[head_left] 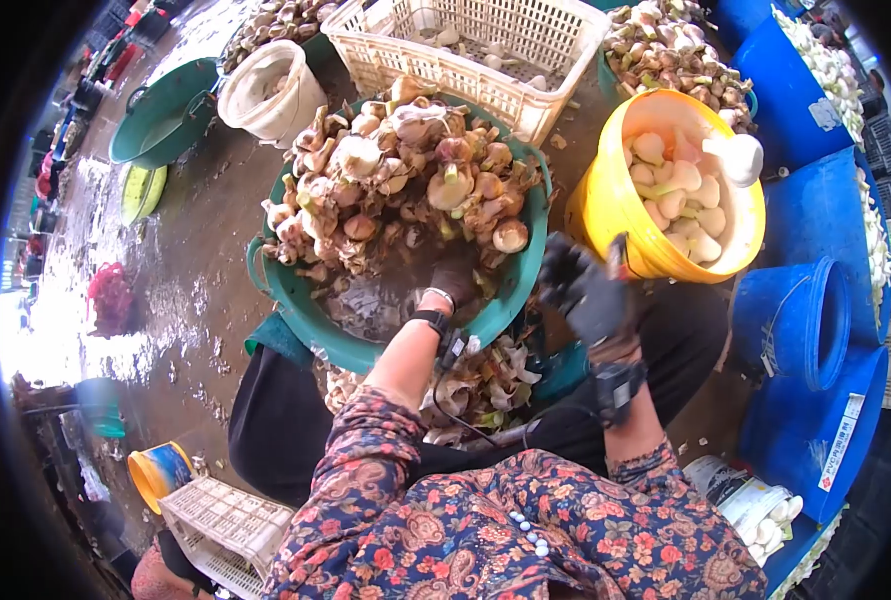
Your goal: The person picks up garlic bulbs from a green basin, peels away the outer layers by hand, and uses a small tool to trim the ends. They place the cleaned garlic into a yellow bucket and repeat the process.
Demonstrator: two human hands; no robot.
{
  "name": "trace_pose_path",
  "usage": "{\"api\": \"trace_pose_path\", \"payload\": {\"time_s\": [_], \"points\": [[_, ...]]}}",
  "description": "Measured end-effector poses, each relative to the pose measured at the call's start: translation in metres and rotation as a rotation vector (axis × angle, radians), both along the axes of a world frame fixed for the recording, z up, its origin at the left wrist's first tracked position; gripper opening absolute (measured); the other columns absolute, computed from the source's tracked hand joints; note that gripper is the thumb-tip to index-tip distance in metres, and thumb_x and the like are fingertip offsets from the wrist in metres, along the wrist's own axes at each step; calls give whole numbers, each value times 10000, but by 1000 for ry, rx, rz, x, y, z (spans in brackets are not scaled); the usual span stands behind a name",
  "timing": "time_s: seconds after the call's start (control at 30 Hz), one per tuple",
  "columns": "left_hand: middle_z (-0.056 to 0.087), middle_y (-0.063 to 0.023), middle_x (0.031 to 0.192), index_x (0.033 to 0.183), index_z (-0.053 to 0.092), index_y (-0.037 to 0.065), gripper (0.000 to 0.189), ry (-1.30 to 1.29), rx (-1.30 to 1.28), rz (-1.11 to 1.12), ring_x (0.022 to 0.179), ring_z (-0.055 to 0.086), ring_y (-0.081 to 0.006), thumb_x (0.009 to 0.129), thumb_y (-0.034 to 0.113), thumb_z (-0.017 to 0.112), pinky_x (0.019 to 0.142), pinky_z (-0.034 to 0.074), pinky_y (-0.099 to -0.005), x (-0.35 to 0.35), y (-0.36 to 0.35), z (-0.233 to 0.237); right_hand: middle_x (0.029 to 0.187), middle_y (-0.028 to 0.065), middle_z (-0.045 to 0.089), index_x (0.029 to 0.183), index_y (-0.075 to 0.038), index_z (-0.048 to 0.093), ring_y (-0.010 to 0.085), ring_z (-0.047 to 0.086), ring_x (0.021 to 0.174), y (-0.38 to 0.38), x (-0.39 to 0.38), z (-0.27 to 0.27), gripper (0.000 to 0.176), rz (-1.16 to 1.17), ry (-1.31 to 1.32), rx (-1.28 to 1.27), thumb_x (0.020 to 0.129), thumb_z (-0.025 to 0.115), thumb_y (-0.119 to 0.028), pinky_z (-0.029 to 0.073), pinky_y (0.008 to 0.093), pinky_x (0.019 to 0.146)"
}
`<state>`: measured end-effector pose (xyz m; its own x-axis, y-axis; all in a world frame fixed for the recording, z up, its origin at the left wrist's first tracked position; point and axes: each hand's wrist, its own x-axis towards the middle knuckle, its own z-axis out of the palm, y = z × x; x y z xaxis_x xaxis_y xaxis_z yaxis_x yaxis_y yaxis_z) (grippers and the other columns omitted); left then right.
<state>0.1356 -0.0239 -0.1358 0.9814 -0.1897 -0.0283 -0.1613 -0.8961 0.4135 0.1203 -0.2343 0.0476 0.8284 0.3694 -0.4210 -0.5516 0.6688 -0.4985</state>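
Note:
A green basin (537, 215) piled with unpeeled, brownish garlic bulbs (365, 160) stands in front of me. My left hand (452, 280), in a dark glove, reaches down into the basin at the near edge of the pile; its fingers are hidden in shadow. To the right of the basin, my right hand (590, 300) is raised in a black glove, with a short tool (617, 258) showing a dark end and a reddish part in its grip. A yellow bucket (590, 190) beyond it contains pale trimmed bulbs (680, 190). One white bulb (737, 158) appears at its right rim, slightly blurred.
Peelings (485, 385) lie between my legs. Behind the basin stand a cream plastic crate (525, 100) and a white bucket (275, 95). Blue tubs (795, 320) line the right side. At left are an empty green tub (165, 115) and wet floor (185, 260).

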Motion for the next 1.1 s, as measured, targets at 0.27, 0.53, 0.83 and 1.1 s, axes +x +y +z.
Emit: {"api": "trace_pose_path", "payload": {"time_s": [0.27, 0.53, 0.83, 1.1], "points": [[637, -32, 916, 1044, 608, 11, 347, 493, -789, -215, 838, 572, -120, 813, 267, 652, 772, 457, -268, -51, 45, -34, 730, 64, 636, 822, -77, 625, 208, 602, 603, 35, -35, -77, 534, 255, -86, -806, 822, 511, -599, 444, 337, 524], [626, -85, 1021, 1143, 549, 8, 553, 393, -896, 198, 923, 599, -156, 696, 257, 761, 827, 465, -291, -112, 9, 142, 700, 206, 603, 754, -57, 636, 385, 601, 725, 61, -61, -85, 340, 347, -710, -1576, 835, 551, -376, 458, 459, 613], [652, -169, 893, 1063, 600, -21, 591, 202, -541, 228, 815, 646, -234, 633, 338, 789, 745, 492, -318, -129, 23, 164, 595, -13, 517, 725, 34, 596, 75, 419, 552, 57, -61, -70, 384, 440, -260, -714, 857, 602, -327, 367, 292, 492], [639, -151, 903, 1032, 623, 5, 554, 36, -428, 227, 802, 627, -252, 607, 301, 817, 722, 488, -335, -140, 11, 175, 634, 217, 575, 782, 39, 618, 252, 517, 538, 61, -77, -57, 365, 457, -565, -1054, 848, 587, -318, 427, 382, 581]]}}
